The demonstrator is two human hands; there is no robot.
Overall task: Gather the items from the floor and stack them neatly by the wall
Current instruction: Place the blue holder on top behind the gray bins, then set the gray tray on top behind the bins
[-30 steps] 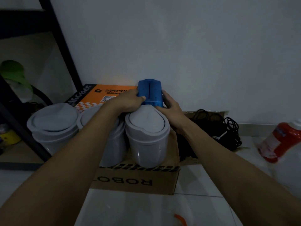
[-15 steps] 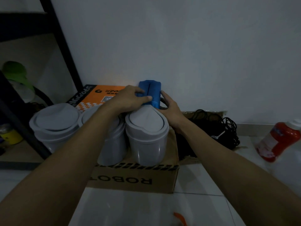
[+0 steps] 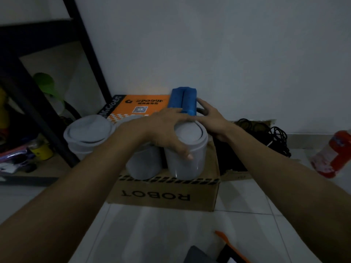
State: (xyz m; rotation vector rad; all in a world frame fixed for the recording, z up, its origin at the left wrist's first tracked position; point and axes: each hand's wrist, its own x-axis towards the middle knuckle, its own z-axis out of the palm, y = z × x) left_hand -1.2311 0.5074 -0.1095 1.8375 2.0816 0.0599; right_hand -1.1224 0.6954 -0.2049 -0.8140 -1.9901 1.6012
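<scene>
A blue ribbed block (image 3: 183,100) stands upright against the white wall, behind three grey lidded bins. My left hand (image 3: 167,128) lies over the lid of the right bin (image 3: 188,164), thumb curled down its front wall and fingers reaching the far rim by the block's base. My right hand (image 3: 210,118) rests with straight fingers against the block's right side. The middle bin (image 3: 144,164) and the right one stand on a brown cardboard box (image 3: 165,194) printed ROBOT. The left bin (image 3: 89,130) stands beside them.
An orange printed box (image 3: 144,105) lies behind the bins. A black shelf frame (image 3: 38,111) with clutter stands at left. Tangled black cables (image 3: 266,137) and a red and white bottle (image 3: 334,154) lie at right. An orange-handled tool (image 3: 233,245) lies on the tiles near me.
My left hand has slid off the blue block toward me onto the right bin's lid. My right hand has stayed at the block's right side.
</scene>
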